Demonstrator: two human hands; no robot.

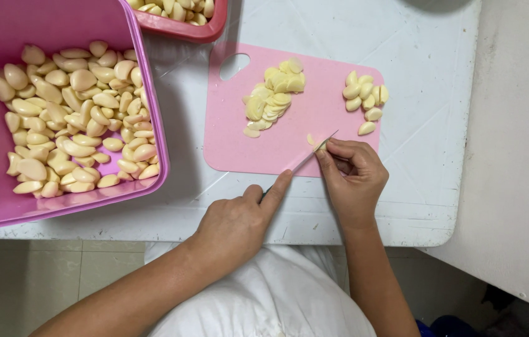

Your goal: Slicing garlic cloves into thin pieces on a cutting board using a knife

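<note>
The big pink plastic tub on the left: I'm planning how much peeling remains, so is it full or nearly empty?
Partly full: peeled garlic cloves cover most of the pink plastic tub's floor, its walls bare above.

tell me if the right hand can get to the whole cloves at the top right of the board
Probably yes: the right hand sits just below the small pile of whole cloves, with only bare pink cutting board between. Its fingers would first have to release the clove being cut.
</note>
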